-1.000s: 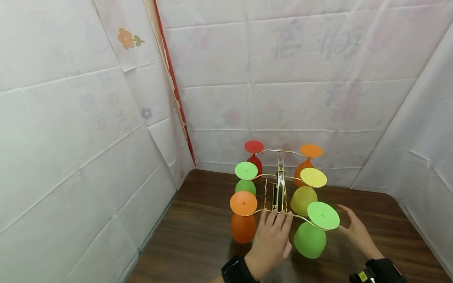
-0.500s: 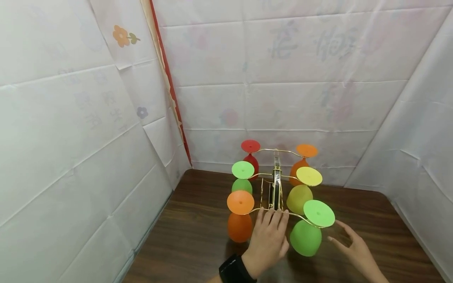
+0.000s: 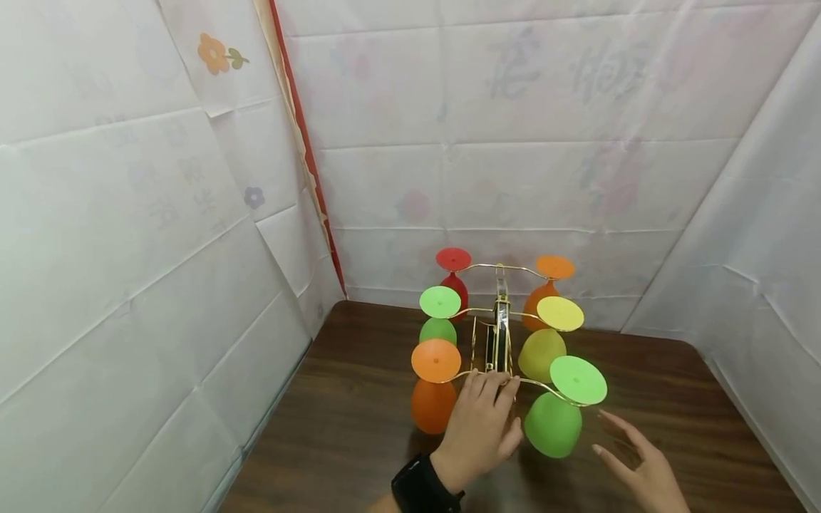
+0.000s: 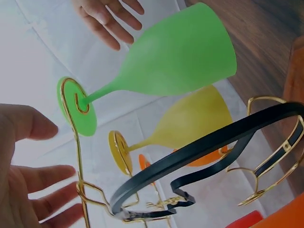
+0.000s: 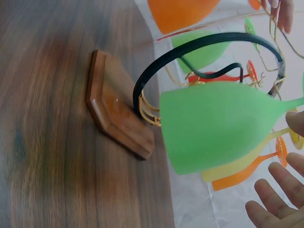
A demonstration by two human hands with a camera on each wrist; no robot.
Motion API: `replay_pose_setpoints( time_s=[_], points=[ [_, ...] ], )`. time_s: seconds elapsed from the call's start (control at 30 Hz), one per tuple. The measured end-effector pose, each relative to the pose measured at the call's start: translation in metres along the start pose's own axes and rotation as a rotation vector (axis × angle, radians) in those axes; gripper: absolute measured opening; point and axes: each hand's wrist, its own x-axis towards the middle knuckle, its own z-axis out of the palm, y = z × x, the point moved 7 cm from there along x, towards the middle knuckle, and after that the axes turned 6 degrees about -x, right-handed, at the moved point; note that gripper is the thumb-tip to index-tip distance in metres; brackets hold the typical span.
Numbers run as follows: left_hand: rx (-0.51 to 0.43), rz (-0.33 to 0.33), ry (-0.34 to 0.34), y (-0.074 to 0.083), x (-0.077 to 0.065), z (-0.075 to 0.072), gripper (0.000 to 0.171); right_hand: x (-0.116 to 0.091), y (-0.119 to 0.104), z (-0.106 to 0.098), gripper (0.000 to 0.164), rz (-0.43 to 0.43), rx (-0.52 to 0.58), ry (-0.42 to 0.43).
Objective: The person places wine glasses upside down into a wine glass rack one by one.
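Note:
My left hand [image 3: 477, 427] rests its fingertips on the front gold wire arm [image 3: 537, 383] of a goblet rack. In the left wrist view, its thumb stands away from the wire. A green goblet [image 3: 554, 427] hangs upside down by its foot at the arm's right end. An orange goblet [image 3: 432, 410] hangs at the left end. My right hand [image 3: 644, 467] is to the right of the green goblet, fingers spread and holding nothing. The rack's curved black frame [image 4: 166, 164] and wooden base [image 5: 114, 104] show in the wrist views.
Behind hang a green goblet [image 3: 439, 333] and a yellow goblet [image 3: 541, 354], then a red goblet [image 3: 457, 286] and another orange goblet [image 3: 540, 306]. The rack stands on a dark wood table [image 3: 333, 399]. White sheeting [image 3: 385, 192] encloses its back and sides.
My right hand has drawn away from the green goblet's foot and lowered towards me. My left hand keeps to the front wire. The view has shifted slightly.

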Motion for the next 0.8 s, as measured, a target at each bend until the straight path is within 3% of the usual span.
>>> replay_pose_setpoints(
  time_s=[0.27,0.5,0.8],
  points=[
    [-0.208,-0.012,-0.019,-0.011,-0.012,-0.009,0.047,-0.010,-0.012,0.003,0.054,0.070,-0.019,-0.016],
    [-0.278,0.040,-0.053,-0.008,-0.035,-0.013,0.038,-0.024,-0.036,0.013,0.057,-0.133,0.112,0.080],
    [-0.333,0.127,-0.150,-0.009,-0.065,-0.002,0.029,-0.032,-0.064,0.057,0.057,-0.302,0.213,0.057]
  ],
)
